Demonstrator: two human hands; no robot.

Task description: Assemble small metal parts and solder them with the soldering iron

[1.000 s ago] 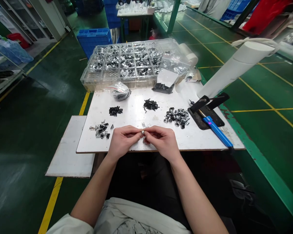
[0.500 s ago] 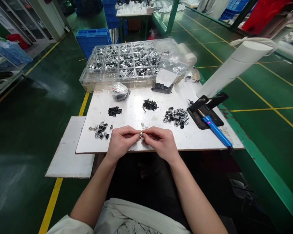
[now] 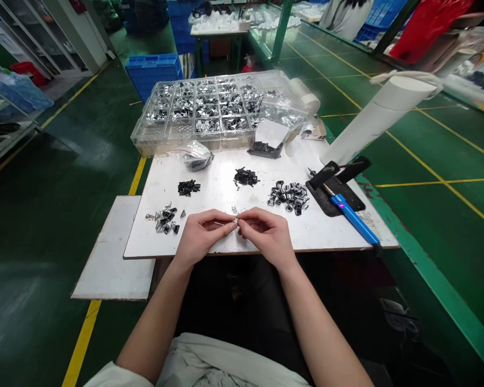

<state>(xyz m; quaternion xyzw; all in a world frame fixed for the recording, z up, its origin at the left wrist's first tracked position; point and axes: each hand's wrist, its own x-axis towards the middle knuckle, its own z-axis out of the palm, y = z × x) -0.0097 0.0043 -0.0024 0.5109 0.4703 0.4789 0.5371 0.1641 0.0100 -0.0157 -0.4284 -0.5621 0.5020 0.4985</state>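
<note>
My left hand (image 3: 203, 235) and my right hand (image 3: 265, 232) meet over the front edge of the white board (image 3: 221, 180), thumbs and forefingers pinched tip to tip. Between them is a tiny part, mostly hidden by the fingertips and too small to name. Just beyond the fingers lie some thin wire-like bits (image 3: 234, 209). A pile of shiny metal pieces with black faces (image 3: 167, 219) sits left of my left hand. To the right of my right hand is a heap of silver and black clips (image 3: 289, 196). Two piles of small black parts (image 3: 189, 187) (image 3: 246, 177) lie farther back.
A clear compartment box (image 3: 210, 141) full of metal pieces stands at the back, with a zip bag (image 3: 196, 157) and a black-filled tray (image 3: 265, 149) before it. On the right, a blue soldering iron (image 3: 353, 217) rests in its black stand (image 3: 339, 188) near a white tube (image 3: 381, 115).
The view has shifted slightly. Both hands stay together at the board's front edge; the small part between the fingertips shows less than before.
</note>
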